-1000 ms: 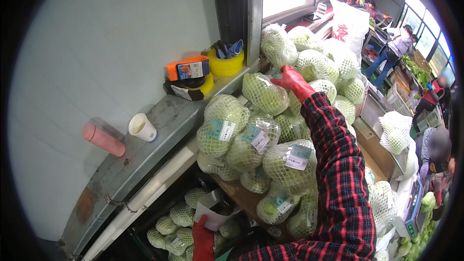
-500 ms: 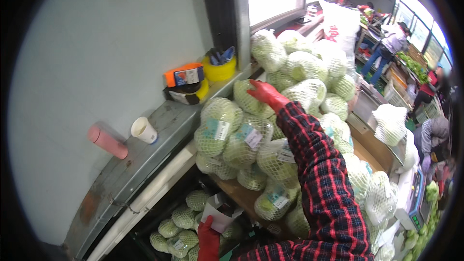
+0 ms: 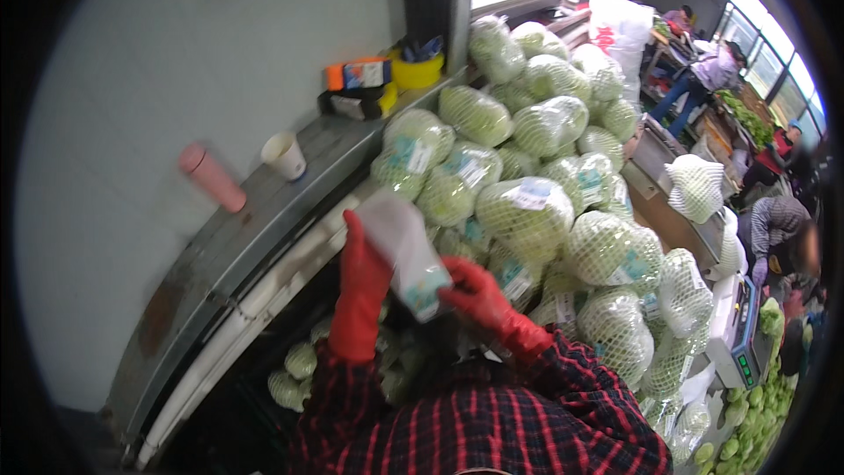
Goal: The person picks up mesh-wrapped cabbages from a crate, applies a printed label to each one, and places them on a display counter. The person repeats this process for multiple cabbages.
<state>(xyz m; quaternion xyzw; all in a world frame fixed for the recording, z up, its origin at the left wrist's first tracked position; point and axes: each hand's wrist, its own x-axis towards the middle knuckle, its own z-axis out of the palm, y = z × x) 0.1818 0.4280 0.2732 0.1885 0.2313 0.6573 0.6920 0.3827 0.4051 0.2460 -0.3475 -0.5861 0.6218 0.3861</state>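
Note:
My left hand, in a red rubber glove, grips a whitish paper strip of labels, blurred by motion. A teal-and-white label shows at the strip's lower end. There my right hand, gloved alike, pinches the edge with closed fingers. Both hands are raised in front of the near left side of a heap of pale green vegetables. These are wrapped in white foam netting and clear film, and many bear similar labels. More wrapped vegetables lie lower down, partly hidden by my arms.
On the grey ledge at left stand a pink bottle, a paper cup, tape rolls and a yellow tub. A scale with a green display sits at right. A white sack and several co-workers are farther back.
My right hand has left a vegetable at the back of the heap and come down to the label strip. My left hand has lifted the strip higher. The view has shifted slightly.

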